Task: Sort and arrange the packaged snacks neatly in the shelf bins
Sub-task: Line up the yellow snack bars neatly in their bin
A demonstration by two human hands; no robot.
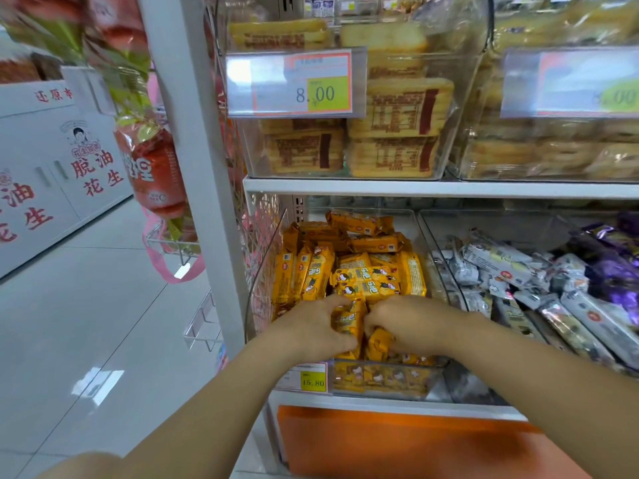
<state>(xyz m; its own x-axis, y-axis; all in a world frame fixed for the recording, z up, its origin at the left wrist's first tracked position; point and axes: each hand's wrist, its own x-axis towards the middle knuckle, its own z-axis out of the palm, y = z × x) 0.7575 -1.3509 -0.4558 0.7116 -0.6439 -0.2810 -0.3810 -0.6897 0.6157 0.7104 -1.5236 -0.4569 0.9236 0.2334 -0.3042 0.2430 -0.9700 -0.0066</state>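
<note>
Tidying step in hand: my left hand [311, 328] and right hand [406, 323] each have fingers clenched on a yellow packet [345, 320] at the front of the clear bin [266, 264] on the lower shelf [380, 405]; next, I judge, stand them in line.

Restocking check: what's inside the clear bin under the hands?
Yellow snack packs, piled unevenly. The left hand and right hand each grip one at the front; lower layers are covered.

Left hand [311, 328] and right hand [406, 323] reaching forward, side by side, fingers curled round yellow packets [347, 321]
</note>
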